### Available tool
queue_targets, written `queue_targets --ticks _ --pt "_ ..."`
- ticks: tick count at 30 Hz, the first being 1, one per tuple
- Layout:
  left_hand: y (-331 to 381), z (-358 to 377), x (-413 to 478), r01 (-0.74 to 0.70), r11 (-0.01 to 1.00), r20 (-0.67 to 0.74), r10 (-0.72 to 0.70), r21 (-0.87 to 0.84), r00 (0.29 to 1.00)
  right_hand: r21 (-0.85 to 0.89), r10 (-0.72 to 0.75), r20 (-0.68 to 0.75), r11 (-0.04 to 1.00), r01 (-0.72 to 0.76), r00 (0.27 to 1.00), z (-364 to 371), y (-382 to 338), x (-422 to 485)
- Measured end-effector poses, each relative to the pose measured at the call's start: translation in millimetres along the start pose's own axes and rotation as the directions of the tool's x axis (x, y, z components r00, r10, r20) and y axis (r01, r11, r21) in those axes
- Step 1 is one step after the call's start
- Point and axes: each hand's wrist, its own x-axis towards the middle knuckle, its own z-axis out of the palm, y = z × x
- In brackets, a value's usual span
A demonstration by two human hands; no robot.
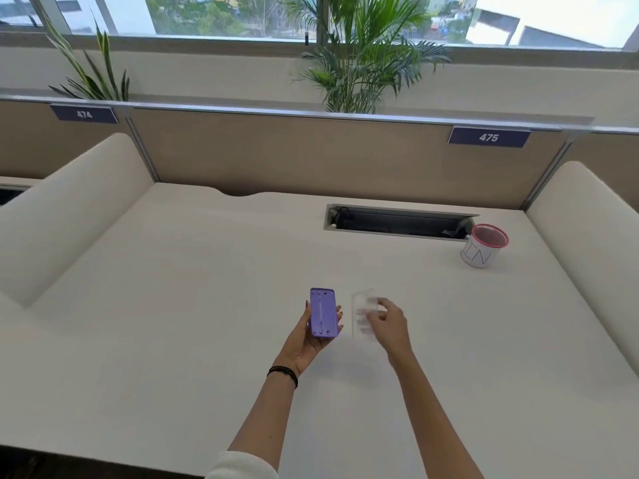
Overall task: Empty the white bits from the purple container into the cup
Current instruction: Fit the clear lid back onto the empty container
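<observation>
My left hand point(311, 335) holds the purple container point(323, 312) above the white desk, near the middle of the view, its flat long face toward me. Just to its right, my right hand point(387, 321) grips a clear, see-through lid point(361, 314), which is blurred. The white cup point(482, 248) with a pink rim and dark letters stands far off at the back right of the desk. No white bits can be seen from here.
A long open cable slot point(397, 223) is cut into the desk point(173, 305) just left of the cup. Cream padded dividers rise on both sides, and a beige partition with number plates closes the back. Plants stand behind it.
</observation>
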Motion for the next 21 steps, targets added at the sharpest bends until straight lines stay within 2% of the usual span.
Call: queue_targets --ticks 3,9,14,21 --pt "-2.8 8.4 3.4 -0.004 0.999 0.017 0.003 0.036 1.000 -0.042 -0.056 -0.039 0.998 0.054 0.998 2.6 -13.4 6.9" --pt "-2.5 23.6 10.6 -0.016 0.998 0.032 0.014 0.062 0.999 -0.249 -0.187 -0.057 0.954 0.167 0.981 7.5 -21.9 9.6" --pt "-5.4 29.2 15.4 -0.027 0.996 0.028 0.025 0.082 0.999 -0.270 -0.210 -0.068 0.945 0.184 0.975 5.4 -26.7 12.2" --pt "-11.4 35.8 18.5 -0.045 0.988 0.013 0.043 0.146 0.999 -0.350 -0.243 -0.007 0.909 0.226 0.970 8.4 -35.8 15.4"
